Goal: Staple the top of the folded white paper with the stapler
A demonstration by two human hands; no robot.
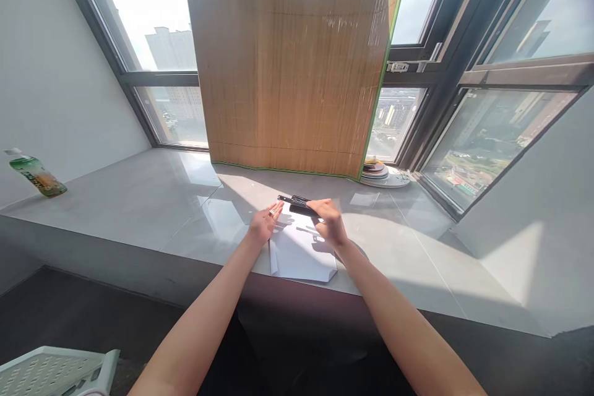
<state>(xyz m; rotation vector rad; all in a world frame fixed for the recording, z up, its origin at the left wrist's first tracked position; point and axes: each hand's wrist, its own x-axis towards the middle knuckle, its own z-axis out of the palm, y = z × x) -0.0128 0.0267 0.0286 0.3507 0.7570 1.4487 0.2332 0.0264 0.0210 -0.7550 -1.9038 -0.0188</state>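
Observation:
A white sheet of paper [301, 253], partly folded, lies at the near edge of the grey window ledge [139, 198]. My left hand [264, 224] rests on the sheet's left side, fingers stretched out and together. My right hand [328, 220] is closed around a black stapler [297, 203] at the sheet's far edge.
A bamboo mat [292, 68] stands against the window behind the paper. Stacked plates [378, 173] sit at its right foot. A green drink bottle [34, 174] stands at the ledge's far left. A white perforated plastic rack [51, 371] is at the bottom left.

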